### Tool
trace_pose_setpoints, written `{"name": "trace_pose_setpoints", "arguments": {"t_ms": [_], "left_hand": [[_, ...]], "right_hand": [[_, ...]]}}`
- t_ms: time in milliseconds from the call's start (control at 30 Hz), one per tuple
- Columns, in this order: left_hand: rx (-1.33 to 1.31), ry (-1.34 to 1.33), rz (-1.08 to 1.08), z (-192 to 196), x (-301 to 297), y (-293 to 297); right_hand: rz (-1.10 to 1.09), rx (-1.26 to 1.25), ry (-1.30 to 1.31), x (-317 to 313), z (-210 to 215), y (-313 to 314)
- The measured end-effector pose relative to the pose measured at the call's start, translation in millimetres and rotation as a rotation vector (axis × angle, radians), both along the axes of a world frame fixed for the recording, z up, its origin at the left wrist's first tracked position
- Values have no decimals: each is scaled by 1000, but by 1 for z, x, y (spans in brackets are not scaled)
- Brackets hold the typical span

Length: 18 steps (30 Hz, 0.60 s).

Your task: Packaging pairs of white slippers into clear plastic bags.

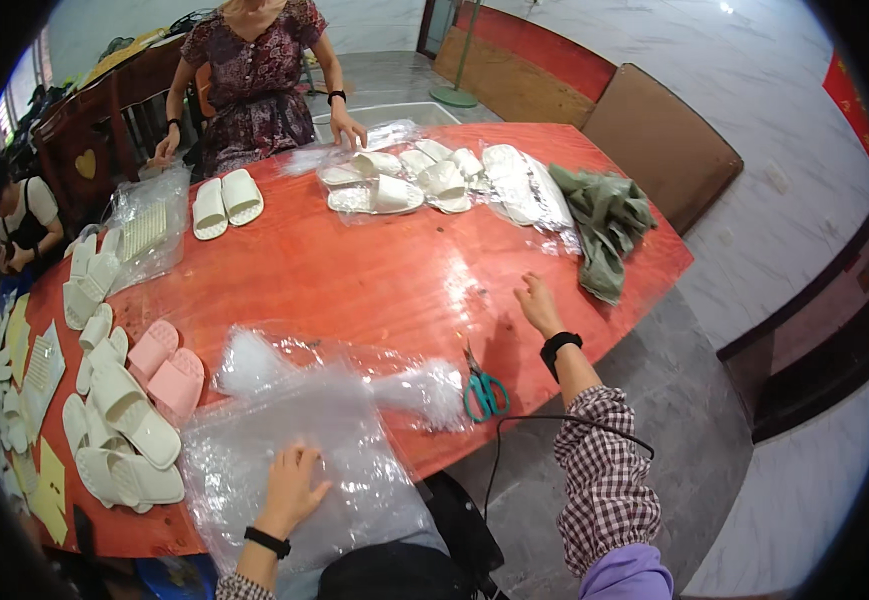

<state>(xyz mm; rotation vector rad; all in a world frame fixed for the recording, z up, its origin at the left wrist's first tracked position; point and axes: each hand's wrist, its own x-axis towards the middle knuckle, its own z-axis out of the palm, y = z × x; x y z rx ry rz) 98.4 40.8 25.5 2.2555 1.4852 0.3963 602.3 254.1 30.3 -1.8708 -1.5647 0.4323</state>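
My left hand (294, 490) lies on a flat stack of clear plastic bags (239, 500) at the near table edge, its fingers outstretched. Over the right part of the red table (374, 270), my right hand (537, 305) reaches forward with its fingers apart and nothing visible in them. Teal-handled scissors (486, 396) rest between my hands, beside a crumpled bundle of clear plastic (419, 395). To the left sit a pair of pink slippers (167, 370) and several cream slippers (134, 415). Ahead of my right hand are cream slippers in clear bags (529, 185) and a grey-green plastic sack (604, 215).
Across the table a person (259, 90) reaches toward bagged slippers (379, 195); a cream pair (227, 203) stands nearby. Yellow sheets (47, 490) lie far left. A black cable (554, 417) crosses near my right forearm. A brown board (659, 140) leans by the wall.
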Motion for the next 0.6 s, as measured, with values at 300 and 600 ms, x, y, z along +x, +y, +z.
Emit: {"name": "trace_pose_setpoints", "arguments": {"t_ms": [300,600], "left_hand": [[-158,4,39,-1,-5,-1],[-148,-25,41,1,-4,2]], "right_hand": [[-19,62,-209,14,-19,134],[-97,300,-110,46,39,154]]}}
